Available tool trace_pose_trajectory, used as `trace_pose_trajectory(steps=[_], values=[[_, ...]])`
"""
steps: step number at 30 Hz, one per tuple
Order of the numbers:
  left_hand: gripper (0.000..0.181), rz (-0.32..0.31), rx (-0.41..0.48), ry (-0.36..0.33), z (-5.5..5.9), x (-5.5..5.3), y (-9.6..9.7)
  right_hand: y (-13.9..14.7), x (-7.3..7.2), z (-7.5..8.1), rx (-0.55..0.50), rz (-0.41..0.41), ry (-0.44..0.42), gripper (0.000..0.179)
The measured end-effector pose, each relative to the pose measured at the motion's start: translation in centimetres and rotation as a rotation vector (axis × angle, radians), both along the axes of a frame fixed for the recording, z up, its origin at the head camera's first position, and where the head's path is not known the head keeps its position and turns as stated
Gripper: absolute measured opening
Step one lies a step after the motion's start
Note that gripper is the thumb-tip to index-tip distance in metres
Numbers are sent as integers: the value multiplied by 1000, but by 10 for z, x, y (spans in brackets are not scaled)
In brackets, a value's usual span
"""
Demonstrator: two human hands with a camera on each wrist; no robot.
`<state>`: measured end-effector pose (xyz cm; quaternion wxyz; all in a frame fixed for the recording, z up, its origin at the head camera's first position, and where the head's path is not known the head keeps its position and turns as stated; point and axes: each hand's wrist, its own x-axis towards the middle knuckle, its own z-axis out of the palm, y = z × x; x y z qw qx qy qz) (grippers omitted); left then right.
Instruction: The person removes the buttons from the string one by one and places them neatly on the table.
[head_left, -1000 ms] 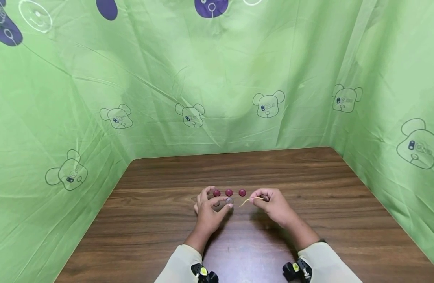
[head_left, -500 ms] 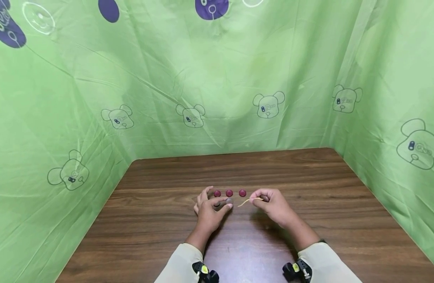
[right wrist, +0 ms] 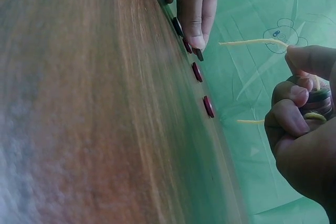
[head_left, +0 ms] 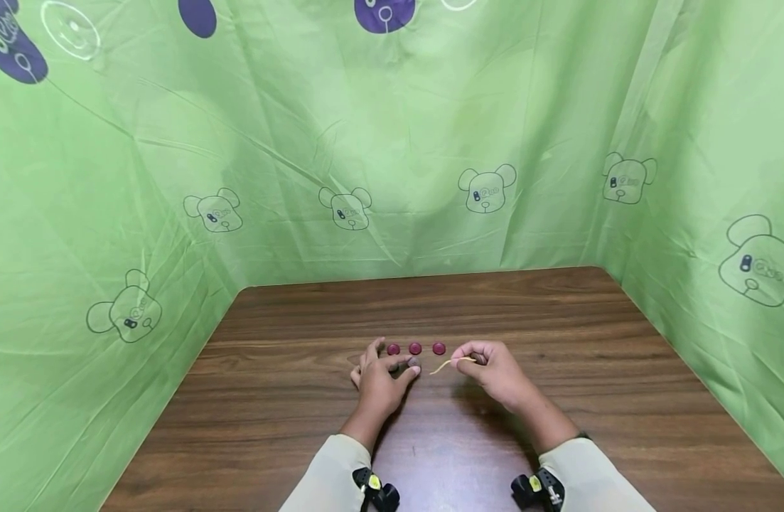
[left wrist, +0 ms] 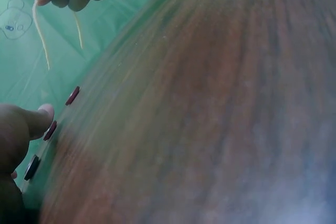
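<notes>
My left hand [head_left: 380,384] pinches a small flat grey disc [head_left: 414,363] between thumb and index finger, just above the table. A darker disc [right wrist: 177,26] sits under that hand, mostly covered in the head view. In a row just beyond lie three dark red discs, the left [head_left: 394,349], middle [head_left: 415,348] and right one [head_left: 439,348]. To their right, my right hand [head_left: 497,377] pinches a thin yellow string [head_left: 439,368], whose free end points toward the grey disc without touching it. In the right wrist view, more stacked discs [right wrist: 317,100] with string at them are partly hidden in the curled right fingers.
Both hands are over a brown wood-grain table [head_left: 289,398]. Green curtains [head_left: 392,128] printed with bear faces hang along its back and sides. Each sleeve carries a black wrist camera, the left [head_left: 375,491] and the right one [head_left: 537,491].
Both hands stay almost in place. The grey disc in my left fingers has tilted slightly and looks darker. The string's free end has shifted a little to the left.
</notes>
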<state>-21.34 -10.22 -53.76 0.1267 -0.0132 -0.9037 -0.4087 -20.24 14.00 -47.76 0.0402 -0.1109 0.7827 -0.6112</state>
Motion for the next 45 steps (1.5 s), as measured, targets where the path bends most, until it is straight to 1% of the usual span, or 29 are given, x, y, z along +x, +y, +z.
trace_pose_trajectory(steps=[6,15,22,25,27,32,34,40,45], values=[[25,9,-31,-13,2,0,2,0,-1,-2,2,-3,-14,15],[25,27,-89,-1,-2,-3,3,0,0,-1,-18,6,-33,17],[27,42,-147,-3,-5,-6,5,0,0,0,-70,19,-66,18],[27,44,-162,-1,-5,-6,5,1,0,1,-89,33,-83,21],[27,43,-171,-4,-5,-6,5,1,0,2,-106,49,-95,27],[28,34,-168,-9,-4,-3,4,2,1,2,-159,107,-119,40],[28,32,-161,-10,-4,-3,4,2,2,2,-175,128,-127,43],[29,31,-166,-7,-4,-4,4,2,0,0,-189,140,-123,43],[29,33,-164,-10,-3,-4,4,1,-1,-3,-224,145,-74,43]])
